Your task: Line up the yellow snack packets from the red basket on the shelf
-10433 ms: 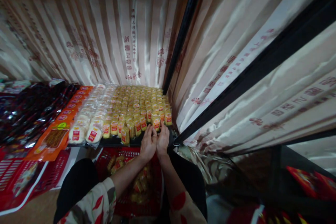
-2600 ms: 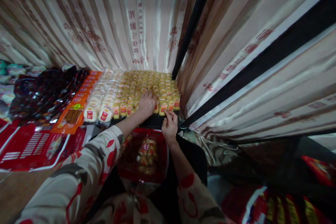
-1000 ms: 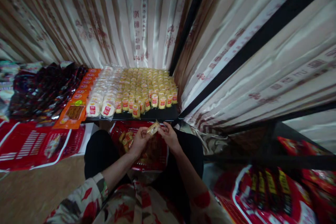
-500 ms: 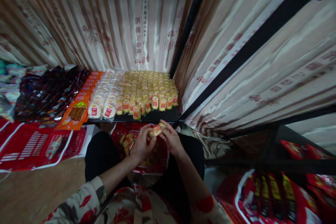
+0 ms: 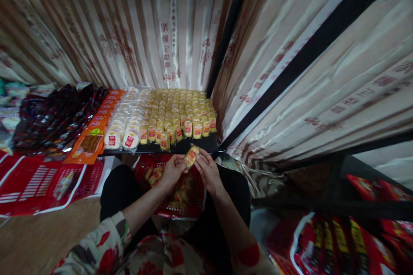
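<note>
Between my two hands is a small yellow wrapped snack cake (image 5: 191,157) with a red and white label facing up. My left hand (image 5: 174,171) pinches its lower left end, and my right hand (image 5: 208,171) grips its right side with the fingertips. Below them, between my knees, a red plastic basket (image 5: 200,206) holds several loose packets of the same kind (image 5: 155,176). In front, on a dark shelf (image 5: 206,144), stand rows of matching yellow packets (image 5: 180,111), labels facing me along the front.
Left of the yellow rows lie white round wrapped cakes (image 5: 121,126), an orange snack bag (image 5: 93,137) and dark shiny packets (image 5: 54,116). Red baskets (image 5: 35,184) stand at lower left. Another basket with red and black packs (image 5: 338,240) is at lower right. Curtains (image 5: 145,21) and black bars (image 5: 290,81) enclose the shelf.
The snack cake has been turned from lying nearly sideways to a more upright tilt, its label now showing more fully. Both hands still hold it. The view has shifted slightly.
</note>
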The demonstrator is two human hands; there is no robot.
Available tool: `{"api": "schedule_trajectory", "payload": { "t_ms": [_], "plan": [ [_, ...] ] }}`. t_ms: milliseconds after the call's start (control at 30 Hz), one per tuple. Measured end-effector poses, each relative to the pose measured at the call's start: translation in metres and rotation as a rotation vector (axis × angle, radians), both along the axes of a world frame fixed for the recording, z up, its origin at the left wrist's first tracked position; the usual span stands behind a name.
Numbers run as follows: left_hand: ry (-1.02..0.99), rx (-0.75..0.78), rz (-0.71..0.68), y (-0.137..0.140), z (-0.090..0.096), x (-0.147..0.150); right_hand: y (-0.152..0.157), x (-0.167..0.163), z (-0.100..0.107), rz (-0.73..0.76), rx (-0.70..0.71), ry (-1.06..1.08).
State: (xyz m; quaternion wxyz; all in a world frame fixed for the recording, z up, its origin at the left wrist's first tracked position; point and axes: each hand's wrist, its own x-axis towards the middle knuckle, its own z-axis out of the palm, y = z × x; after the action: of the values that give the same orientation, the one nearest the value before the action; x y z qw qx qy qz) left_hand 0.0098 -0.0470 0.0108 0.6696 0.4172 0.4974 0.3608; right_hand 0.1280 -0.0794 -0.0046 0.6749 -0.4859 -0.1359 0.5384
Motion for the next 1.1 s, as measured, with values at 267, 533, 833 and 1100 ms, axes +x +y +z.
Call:
{"api": "schedule_trajectory", "payload": {
  "t_ms": [267, 533, 833, 1100],
  "plan": [
    [0.611, 0.639, -0.144, 0.011, 0.005, -0.012, -0.003, 0.005, -0.011, -0.052, -0.017, -1.061],
    [0.708, 0.947, -0.413, 0.044, 0.027, -0.008, 0.007, 0.009, 0.002, 0.189, 0.137, -1.505],
    [0.656, 0.934, -0.038, 0.045, 0.033, 0.009, 0.045, 0.007, -0.003, -0.067, -0.033, -1.327],
    [0.572, 0.72, -0.165, 0.041, -0.003, 0.012, 0.07, -0.002, -0.003, -0.166, -0.093, -1.325]
  ]
}}
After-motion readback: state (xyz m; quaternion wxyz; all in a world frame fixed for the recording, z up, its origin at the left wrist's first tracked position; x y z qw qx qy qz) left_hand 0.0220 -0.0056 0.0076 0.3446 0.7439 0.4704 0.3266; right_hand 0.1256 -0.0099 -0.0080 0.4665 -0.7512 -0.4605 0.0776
